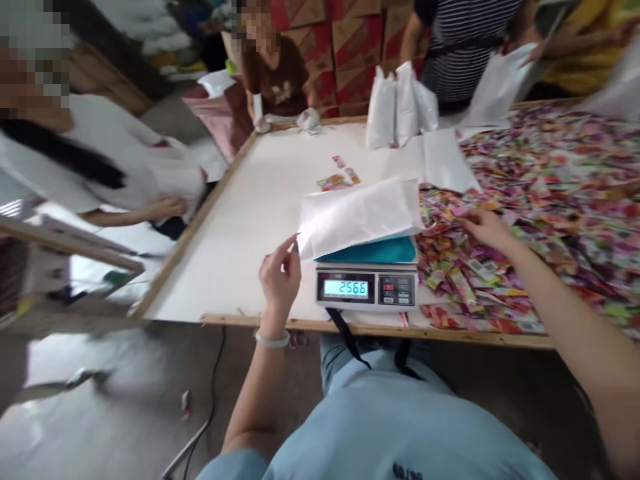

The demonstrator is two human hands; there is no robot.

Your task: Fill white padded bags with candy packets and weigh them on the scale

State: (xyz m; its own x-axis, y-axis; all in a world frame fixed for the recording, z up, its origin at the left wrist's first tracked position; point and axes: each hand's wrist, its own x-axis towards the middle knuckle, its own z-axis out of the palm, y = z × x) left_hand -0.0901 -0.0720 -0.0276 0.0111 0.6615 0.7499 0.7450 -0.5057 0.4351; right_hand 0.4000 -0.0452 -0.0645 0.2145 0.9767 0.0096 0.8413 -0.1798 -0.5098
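A filled white bag [360, 213] lies on its side across the blue-green pan [373, 250] of a digital scale [367, 287], whose lit display reads 2566. At the bag's left end is my left hand [280, 273], thumb and forefinger pinched at its edge. To the right of the bag, my right hand [483, 230] reaches over a wide heap of small colourful packets [545, 200]. Its fingertips are closed together on what looks like a small pink packet at the heap's near left side. The bag's mouth faces this heap.
Several upright white bags [383, 110] stand at the table's far side, with a flat white bag [447, 160] nearer. A few loose packets [340, 177] lie behind the scale. Wooden strips edge the white table [225, 233]. People stand at the left and far sides.
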